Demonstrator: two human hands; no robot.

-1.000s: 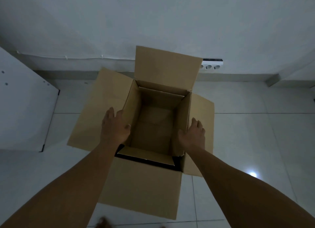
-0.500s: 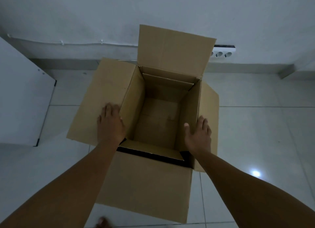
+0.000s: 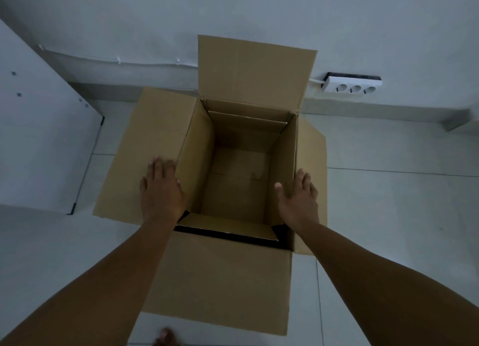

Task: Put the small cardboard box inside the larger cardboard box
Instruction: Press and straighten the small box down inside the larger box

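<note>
A large brown cardboard box [image 3: 223,281] stands open on the tiled floor, all its flaps folded outward. Its inside [image 3: 236,185] holds nothing that I can see. My left hand [image 3: 162,190] lies flat, palm down, on the left flap beside the opening. My right hand [image 3: 298,200] rests with spread fingers on the right wall's top edge and the right flap. Neither hand holds anything. No small cardboard box is in view.
A white wall runs along the back with a white power strip [image 3: 352,85] fixed low on it and a thin cable along the skirting. A white panel [image 3: 39,138] leans at the left. A toe [image 3: 166,336] shows at the bottom edge.
Both hands went from curled over the box's side walls to lying flat on the side flaps. The left flap is pressed further outward, and the box looks larger in the view.
</note>
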